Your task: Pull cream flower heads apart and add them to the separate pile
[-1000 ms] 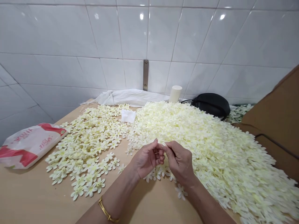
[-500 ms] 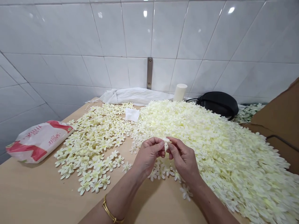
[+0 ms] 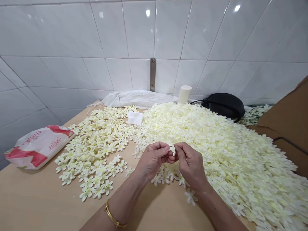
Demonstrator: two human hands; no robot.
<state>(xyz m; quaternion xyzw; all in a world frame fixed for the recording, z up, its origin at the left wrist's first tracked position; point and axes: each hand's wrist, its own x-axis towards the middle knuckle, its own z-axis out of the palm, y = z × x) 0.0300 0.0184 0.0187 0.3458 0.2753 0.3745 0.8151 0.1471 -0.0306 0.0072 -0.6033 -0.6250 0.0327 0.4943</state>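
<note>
Between my two hands is a small white artificial flower (image 3: 172, 149), seen edge-on. My left hand (image 3: 155, 159) is closed, pinching it between thumb and fingers. Just to its right, my right hand (image 3: 190, 163) is closed too, thumb and forefinger pinched together at the flower's edge; whether they grip a petal or some small part is hidden. Behind and to the right spreads a large heap of pale cream flowers (image 3: 216, 150). A smaller, flatter spread of flowers (image 3: 96, 144) lies to the left. One loose flower (image 3: 191, 196) rests below my right wrist.
A red and white tissue pack (image 3: 39, 146) lies at the table's left edge. A folded white tissue (image 3: 135, 118) sits between the heaps. Along the wall are white sheeting (image 3: 137, 98), a white cylinder (image 3: 184, 94) and a black rounded object (image 3: 223, 106). Brown cardboard (image 3: 286, 118) stands at right.
My right hand has shifted slightly right and its fingers have closed more tightly. The flower shows more clearly between the hands now. My left hand stays nearly in place.
</note>
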